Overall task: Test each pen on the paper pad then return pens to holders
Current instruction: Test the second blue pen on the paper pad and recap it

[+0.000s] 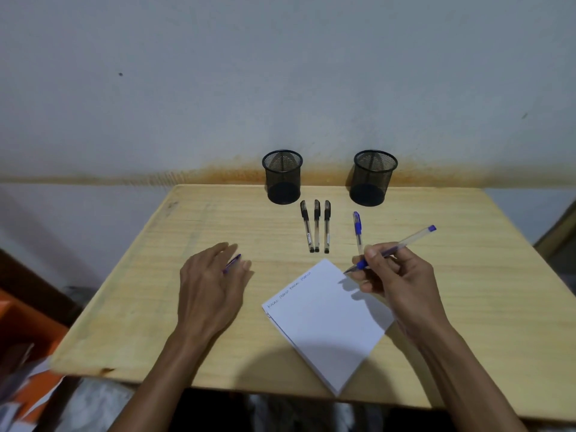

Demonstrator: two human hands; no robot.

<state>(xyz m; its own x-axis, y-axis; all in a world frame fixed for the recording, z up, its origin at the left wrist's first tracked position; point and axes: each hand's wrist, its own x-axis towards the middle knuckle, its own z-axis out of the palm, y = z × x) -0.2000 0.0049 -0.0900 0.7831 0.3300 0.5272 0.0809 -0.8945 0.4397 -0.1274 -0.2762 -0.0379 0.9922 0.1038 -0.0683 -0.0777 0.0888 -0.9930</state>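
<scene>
The right hand (396, 275) grasps an uncapped blue pen (402, 244), tip at the paper pad's (327, 319) far corner, barrel slanting up-right, while the left hand (212, 282) seems to pinch its cap (232, 263).

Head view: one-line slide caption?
Right hand holds a blue pen at the paper pad; left hand holds its cap.

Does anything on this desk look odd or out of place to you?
Little stands out. The white paper pad lies askew, turned diagonally to the wooden table edge. Both black mesh holders stand empty while pens lie on the table. An orange-brown stain runs along the wall behind.
</scene>
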